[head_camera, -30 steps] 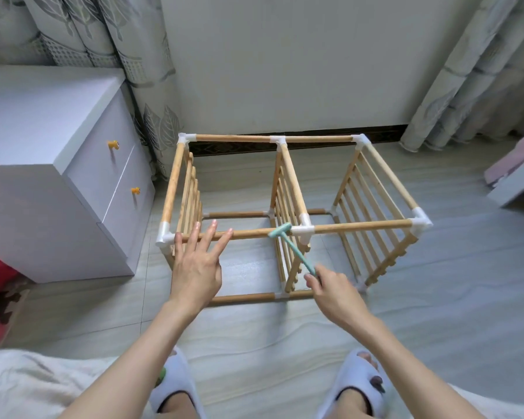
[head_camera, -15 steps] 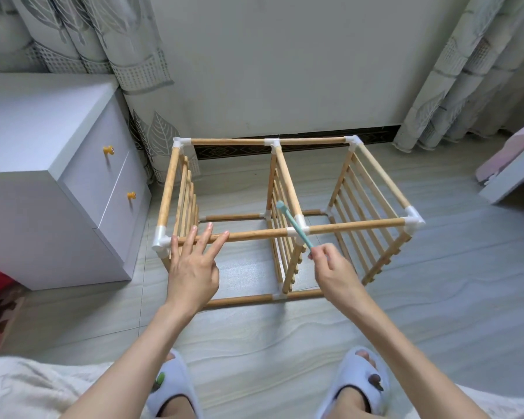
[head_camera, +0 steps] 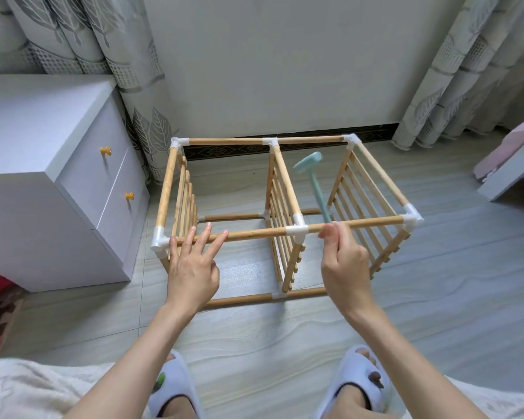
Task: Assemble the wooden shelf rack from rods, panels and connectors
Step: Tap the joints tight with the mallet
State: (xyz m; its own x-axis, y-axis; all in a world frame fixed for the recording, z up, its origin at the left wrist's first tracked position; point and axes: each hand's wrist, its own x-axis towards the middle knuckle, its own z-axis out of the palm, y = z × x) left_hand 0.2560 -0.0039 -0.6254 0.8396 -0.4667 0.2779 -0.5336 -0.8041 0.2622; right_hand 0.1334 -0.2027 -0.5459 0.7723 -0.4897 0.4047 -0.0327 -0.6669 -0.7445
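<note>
Left hand point(head_camera: 191, 264): flat, fingers straight and spread, tips resting on the near top rod point(head_camera: 248, 233) of the wooden rack point(head_camera: 285, 213), just right of the white corner connector point(head_camera: 161, 241). Right hand point(head_camera: 344, 261): curled round the handle of a teal mallet point(head_camera: 313, 182), head raised above the rack's right bay, shaft tilted up and away. Hands well apart, on either side of the middle connector point(head_camera: 297, 231). Rack standing on the tiled floor point(head_camera: 436, 297), three slatted panels upright, beside a white cabinet point(head_camera: 58, 164). Slippers point(head_camera: 170, 385) at the bottom edge.
</note>
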